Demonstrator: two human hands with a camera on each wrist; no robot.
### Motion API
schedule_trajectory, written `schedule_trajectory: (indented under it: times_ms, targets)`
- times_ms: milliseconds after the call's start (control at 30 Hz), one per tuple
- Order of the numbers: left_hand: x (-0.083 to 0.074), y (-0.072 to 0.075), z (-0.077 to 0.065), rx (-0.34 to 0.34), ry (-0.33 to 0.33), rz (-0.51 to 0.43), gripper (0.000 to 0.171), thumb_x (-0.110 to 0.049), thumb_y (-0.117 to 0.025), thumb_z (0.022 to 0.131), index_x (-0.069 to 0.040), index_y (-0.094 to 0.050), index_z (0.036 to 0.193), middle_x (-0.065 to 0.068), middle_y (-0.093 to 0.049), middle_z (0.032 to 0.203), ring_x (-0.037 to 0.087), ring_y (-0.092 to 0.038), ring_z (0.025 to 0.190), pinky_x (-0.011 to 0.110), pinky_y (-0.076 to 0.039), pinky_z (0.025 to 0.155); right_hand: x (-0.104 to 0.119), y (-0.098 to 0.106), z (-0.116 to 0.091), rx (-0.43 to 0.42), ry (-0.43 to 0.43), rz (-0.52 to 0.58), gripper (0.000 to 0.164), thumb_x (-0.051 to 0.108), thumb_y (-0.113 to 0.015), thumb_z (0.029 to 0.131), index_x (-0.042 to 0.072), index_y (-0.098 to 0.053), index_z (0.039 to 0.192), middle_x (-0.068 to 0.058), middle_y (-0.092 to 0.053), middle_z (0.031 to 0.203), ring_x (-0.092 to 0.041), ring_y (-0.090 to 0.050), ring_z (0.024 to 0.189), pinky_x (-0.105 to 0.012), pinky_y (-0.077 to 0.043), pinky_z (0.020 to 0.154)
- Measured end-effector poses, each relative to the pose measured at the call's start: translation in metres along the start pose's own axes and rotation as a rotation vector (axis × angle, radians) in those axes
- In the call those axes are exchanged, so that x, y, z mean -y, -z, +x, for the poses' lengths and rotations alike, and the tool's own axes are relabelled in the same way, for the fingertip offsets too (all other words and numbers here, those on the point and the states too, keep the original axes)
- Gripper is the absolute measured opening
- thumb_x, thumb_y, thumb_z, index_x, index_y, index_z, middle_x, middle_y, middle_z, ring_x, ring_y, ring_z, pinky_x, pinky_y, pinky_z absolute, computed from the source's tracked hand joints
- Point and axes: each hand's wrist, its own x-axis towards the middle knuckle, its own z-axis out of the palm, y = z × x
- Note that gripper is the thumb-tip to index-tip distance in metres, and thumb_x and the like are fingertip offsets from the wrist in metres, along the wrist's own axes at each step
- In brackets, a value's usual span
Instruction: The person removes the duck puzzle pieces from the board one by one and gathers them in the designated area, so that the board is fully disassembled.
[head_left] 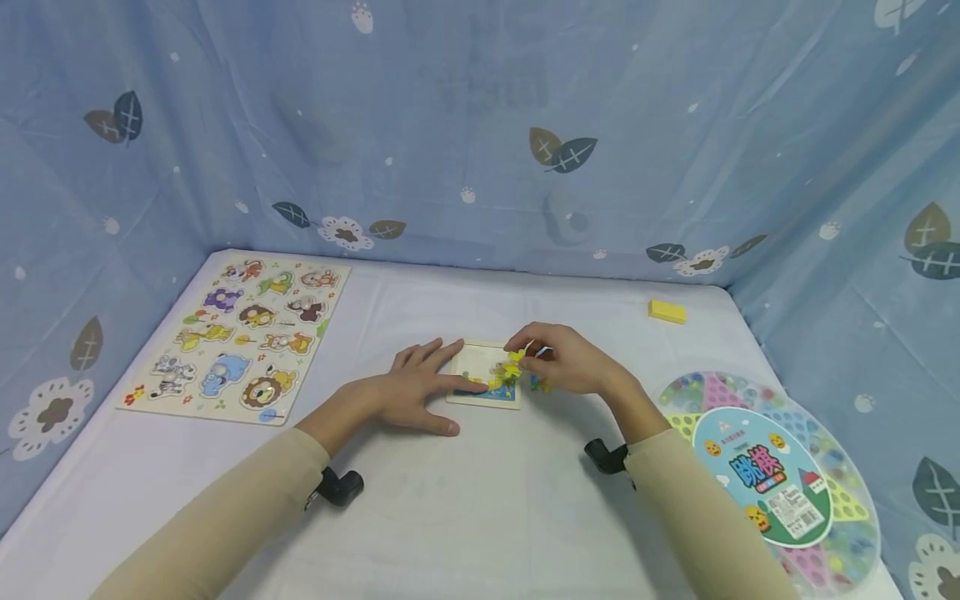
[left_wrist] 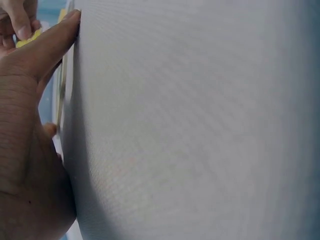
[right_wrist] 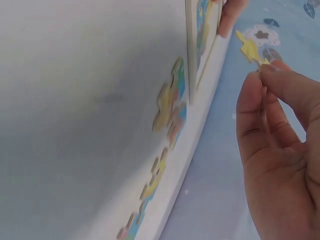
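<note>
A small wooden puzzle tray (head_left: 480, 353) lies on the white table, its lower part covered by blue and yellow pieces. The left hand (head_left: 411, 393) rests at its left side with fingers spread, the index finger reaching over the tray. Thumb and fingers of the right hand (head_left: 568, 360) pinch a yellow puzzle piece (right_wrist: 249, 49), held above the tray's right side. Beneath the right hand are loose puzzle pieces (right_wrist: 172, 100), partly hidden in the head view. In the left wrist view, the left hand (left_wrist: 25, 110) hides most of the tray.
A large animal peg puzzle board (head_left: 247, 333) lies at the left. On the right is a round Chinese checkers set (head_left: 840, 450) with a blue label. A yellow block (head_left: 667, 312) sits at the back right. Blue patterned curtains (head_left: 450, 125) surround the table.
</note>
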Motion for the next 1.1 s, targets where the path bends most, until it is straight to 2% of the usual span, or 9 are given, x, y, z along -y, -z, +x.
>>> schedule_trajectory:
  times_ms: [267,433,800,1100]
  targets:
    - [0.0,-0.002,0.001,-0.008,-0.016,-0.001,0.07,-0.071,-0.063,0.089,-0.055,-0.039,0.153,0.008,0.005,0.174,0.041,0.007,0.158,0.069,-0.005,0.118,-0.008,0.011,-0.019,-0.009,-0.019,0.04,0.026,0.001,-0.062,0.1,0.006,-0.069,0.124,-0.005,-0.067,0.123,-0.021,-0.064,0.103,-0.037,-0.057,0.088]
    - [-0.001,-0.001,0.001,-0.012,-0.013,-0.006,0.069,-0.07,-0.064,0.09,-0.055,-0.04,0.153,0.007,0.005,0.174,0.041,0.007,0.158,0.068,-0.004,0.118,-0.015,0.018,-0.028,-0.016,-0.043,0.013,0.026,0.001,-0.063,0.1,0.007,-0.07,0.124,-0.004,-0.069,0.122,-0.02,-0.064,0.101,-0.037,-0.056,0.087]
    - [0.0,0.0,0.0,-0.029,-0.017,-0.011,0.067,-0.07,-0.063,0.09,-0.056,-0.041,0.152,0.006,0.005,0.174,0.04,0.007,0.158,0.067,-0.004,0.119,-0.028,0.03,-0.043,-0.029,-0.071,0.002,0.027,0.0,-0.061,0.1,0.007,-0.071,0.124,-0.006,-0.07,0.121,-0.022,-0.067,0.096,-0.03,-0.056,0.079]
    - [-0.001,-0.002,-0.001,-0.023,-0.012,-0.019,0.068,-0.071,-0.063,0.089,-0.055,-0.042,0.152,0.007,0.005,0.174,0.041,0.008,0.158,0.068,-0.004,0.118,-0.032,0.039,-0.052,0.006,-0.085,-0.025,0.026,0.002,-0.061,0.101,0.007,-0.07,0.125,-0.008,-0.069,0.123,-0.021,-0.065,0.098,-0.034,-0.055,0.08]
